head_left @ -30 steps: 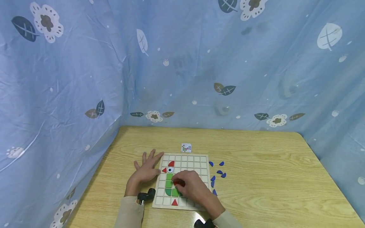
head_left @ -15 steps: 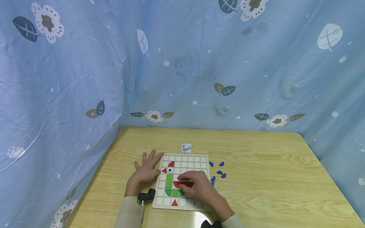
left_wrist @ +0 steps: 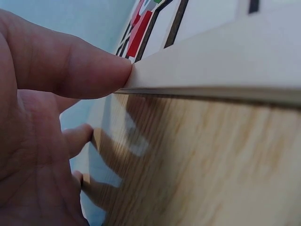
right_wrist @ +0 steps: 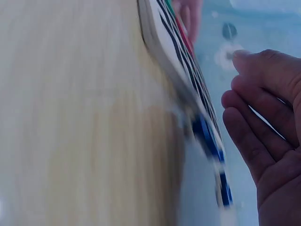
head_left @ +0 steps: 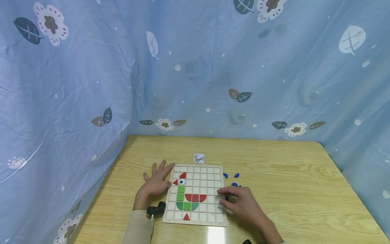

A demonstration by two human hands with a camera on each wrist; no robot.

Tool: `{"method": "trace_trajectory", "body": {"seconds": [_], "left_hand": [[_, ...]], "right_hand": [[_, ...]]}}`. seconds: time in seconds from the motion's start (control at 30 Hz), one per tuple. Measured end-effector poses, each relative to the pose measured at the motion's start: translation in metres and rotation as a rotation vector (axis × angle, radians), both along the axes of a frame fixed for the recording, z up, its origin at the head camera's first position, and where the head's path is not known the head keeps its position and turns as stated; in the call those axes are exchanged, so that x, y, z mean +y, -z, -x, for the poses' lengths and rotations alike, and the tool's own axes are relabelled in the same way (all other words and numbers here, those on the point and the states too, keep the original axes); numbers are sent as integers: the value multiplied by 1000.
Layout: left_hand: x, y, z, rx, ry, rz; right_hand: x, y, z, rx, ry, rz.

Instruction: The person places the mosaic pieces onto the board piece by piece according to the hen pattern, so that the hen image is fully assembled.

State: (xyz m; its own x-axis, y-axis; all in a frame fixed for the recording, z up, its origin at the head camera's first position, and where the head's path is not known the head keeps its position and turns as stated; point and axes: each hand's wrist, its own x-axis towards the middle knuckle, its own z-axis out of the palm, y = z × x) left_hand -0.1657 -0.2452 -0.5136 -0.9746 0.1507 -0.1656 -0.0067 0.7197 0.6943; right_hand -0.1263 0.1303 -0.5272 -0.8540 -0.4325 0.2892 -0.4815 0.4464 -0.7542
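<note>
A square wooden grid board (head_left: 203, 175) lies on the table. On it are green squares (head_left: 180, 193), a round eye piece (head_left: 181, 182), a red triangle (head_left: 186, 217) and a row of red pieces (head_left: 195, 198) above a green quarter-round (head_left: 194, 206). My left hand (head_left: 153, 186) rests with spread fingers at the board's left side; its thumb (left_wrist: 94, 70) touches the board's edge in the left wrist view. Over the right edge hovers my right hand (head_left: 242, 203), thumb and fingers apart, holding nothing visible. Nearest to it are blue pieces (right_wrist: 205, 134), partly hidden by the hand in the head view.
Behind the board lies a small picture card (head_left: 199, 158) with a coloured pattern. More blue half-round pieces (head_left: 236, 175) are scattered right of the board. A blue patterned curtain (head_left: 210, 84) encloses the table's back and sides.
My right hand has moved right, from the red pieces at the board's middle to its right edge. The whole red row now shows. My left hand has stayed put.
</note>
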Motion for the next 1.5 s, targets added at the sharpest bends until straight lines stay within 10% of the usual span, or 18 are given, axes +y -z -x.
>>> {"method": "trace_trajectory", "body": {"seconds": [0.47, 1.13, 1.5], "left_hand": [[0, 2, -1, 13, 0, -25], [1, 1, 0, 5, -2, 24], [1, 0, 0, 2, -4, 25]], "right_hand": [[53, -7, 21, -51, 190, 17], [57, 2, 30, -136, 177, -63], [52, 9, 31, -22, 196, -86]]}}
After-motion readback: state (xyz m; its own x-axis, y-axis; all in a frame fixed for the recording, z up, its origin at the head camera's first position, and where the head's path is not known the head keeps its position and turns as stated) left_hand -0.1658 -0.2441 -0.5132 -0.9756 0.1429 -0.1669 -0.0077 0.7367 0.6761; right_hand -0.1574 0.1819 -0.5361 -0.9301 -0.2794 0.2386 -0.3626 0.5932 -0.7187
